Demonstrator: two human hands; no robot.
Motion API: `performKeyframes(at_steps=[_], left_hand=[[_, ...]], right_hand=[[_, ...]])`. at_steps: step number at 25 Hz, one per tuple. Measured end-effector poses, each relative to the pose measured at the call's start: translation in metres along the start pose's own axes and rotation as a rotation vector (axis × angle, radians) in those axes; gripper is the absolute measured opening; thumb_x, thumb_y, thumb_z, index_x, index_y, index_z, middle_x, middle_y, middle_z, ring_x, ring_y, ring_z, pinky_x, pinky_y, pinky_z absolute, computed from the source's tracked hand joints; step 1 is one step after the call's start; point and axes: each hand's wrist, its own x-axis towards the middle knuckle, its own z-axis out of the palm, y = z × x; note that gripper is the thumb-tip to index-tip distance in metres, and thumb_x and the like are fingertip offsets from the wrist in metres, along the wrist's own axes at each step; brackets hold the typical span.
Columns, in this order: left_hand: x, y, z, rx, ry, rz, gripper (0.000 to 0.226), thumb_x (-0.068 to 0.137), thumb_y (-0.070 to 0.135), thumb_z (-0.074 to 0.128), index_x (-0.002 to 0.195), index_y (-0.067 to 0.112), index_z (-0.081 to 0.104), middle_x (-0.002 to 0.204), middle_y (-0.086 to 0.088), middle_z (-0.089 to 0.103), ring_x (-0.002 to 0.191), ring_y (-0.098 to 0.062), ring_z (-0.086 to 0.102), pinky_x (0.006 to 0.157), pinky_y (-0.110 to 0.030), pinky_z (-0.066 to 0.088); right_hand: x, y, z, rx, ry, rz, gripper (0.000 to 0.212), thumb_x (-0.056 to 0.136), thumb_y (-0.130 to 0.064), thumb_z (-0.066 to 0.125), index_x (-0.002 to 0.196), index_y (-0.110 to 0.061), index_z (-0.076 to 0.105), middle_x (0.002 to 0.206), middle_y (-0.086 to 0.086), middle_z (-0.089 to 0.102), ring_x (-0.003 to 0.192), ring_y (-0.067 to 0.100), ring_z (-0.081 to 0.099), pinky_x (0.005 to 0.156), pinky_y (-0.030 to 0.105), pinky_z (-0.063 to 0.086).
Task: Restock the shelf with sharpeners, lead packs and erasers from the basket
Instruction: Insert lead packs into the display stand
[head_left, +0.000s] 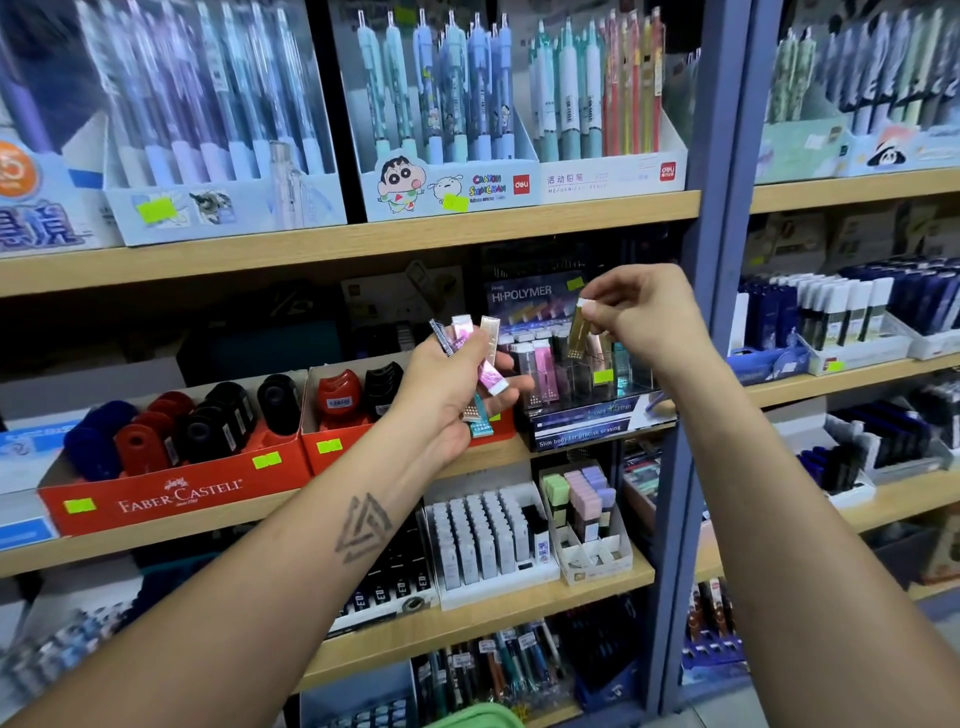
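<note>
Nearest the onlooker, at the bottom edge, the green rim of a basket (480, 716) shows; its contents are out of sight. Two bare forearms reach up from the near corners toward the shelf (363, 239).

The left hand (452, 387) is palm-up in front of the middle shelf level, fingers curled round a bundle of slim eraser sticks (480, 358): a pink one, a gold one, a dark striped one and a teal one whose end pokes out below the palm. The sticks fan out above the fingers.

The right hand (641, 317), slightly farther and to the right, pinches the white top end of a single gold eraser stick (577, 332) between thumb and fingertips. The stick hangs upright, its lower end among the sticks standing in the display tray (582, 421), which is marked "HI-POLYMER" on its backing card. Whether it touches the tray floor cannot be told.

Left of the tray, on the same shelf board, two red Faber-Castell cartons (176, 493) hold red, black and blue sharpeners (208, 426). One level down sit rows of white lead packs (480, 540) and a small box of pastel erasers (584, 499).

Farthest up, the top board carries boxes of mechanical pencils (447, 93). A blue upright (722, 208) separates this bay from the one on the right.
</note>
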Motion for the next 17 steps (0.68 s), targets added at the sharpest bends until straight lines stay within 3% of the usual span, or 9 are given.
performKeyframes(at_steps=[3, 9, 13, 14, 17], left_hand=[[-0.003, -0.001, 0.003, -0.047, -0.042, -0.002, 0.017, 0.101, 0.018, 0.055, 0.107, 0.004, 0.060, 0.080, -0.014, 0.066, 0.057, -0.024, 0.071, 0.046, -0.025, 0.056], [-0.008, -0.003, 0.003, -0.072, -0.157, -0.059, 0.024, 0.101, 0.020, 0.056, 0.115, 0.001, 0.059, 0.079, -0.016, 0.067, 0.063, -0.025, 0.071, 0.048, -0.025, 0.056], [-0.011, -0.004, 0.003, -0.045, -0.192, -0.067, 0.025, 0.099, 0.021, 0.059, 0.110, -0.001, 0.062, 0.081, -0.016, 0.067, 0.064, -0.024, 0.071, 0.049, -0.024, 0.057], [-0.012, -0.004, 0.004, -0.043, -0.198, -0.068, 0.026, 0.099, 0.021, 0.059, 0.112, -0.001, 0.061, 0.082, -0.016, 0.067, 0.063, -0.024, 0.071, 0.049, -0.025, 0.057], [-0.012, -0.003, 0.005, -0.044, -0.205, -0.059, 0.025, 0.102, 0.020, 0.055, 0.118, 0.001, 0.059, 0.084, -0.016, 0.067, 0.063, -0.026, 0.072, 0.048, -0.025, 0.056]], right_hand=[[0.001, -0.002, 0.003, -0.134, 0.007, -0.031, 0.014, 0.086, -0.009, 0.075, 0.083, -0.022, 0.073, 0.073, -0.001, 0.071, 0.065, 0.016, 0.069, 0.064, 0.027, 0.053], [-0.002, -0.004, 0.012, -0.259, -0.090, -0.027, 0.018, 0.085, -0.008, 0.077, 0.076, -0.023, 0.071, 0.073, 0.000, 0.069, 0.069, 0.021, 0.069, 0.068, 0.032, 0.058], [-0.007, 0.000, 0.022, -0.448, -0.128, -0.033, 0.012, 0.085, -0.013, 0.077, 0.093, -0.022, 0.077, 0.080, -0.003, 0.067, 0.079, 0.018, 0.064, 0.074, 0.028, 0.050], [-0.008, -0.003, 0.021, -0.419, -0.122, -0.034, 0.014, 0.087, -0.015, 0.075, 0.098, -0.024, 0.077, 0.082, -0.004, 0.068, 0.079, 0.019, 0.063, 0.072, 0.028, 0.049], [-0.008, -0.021, 0.015, -0.004, -0.217, 0.033, 0.010, 0.092, -0.025, 0.069, 0.097, -0.019, 0.077, 0.086, 0.001, 0.075, 0.076, 0.018, 0.067, 0.071, 0.035, 0.052]])
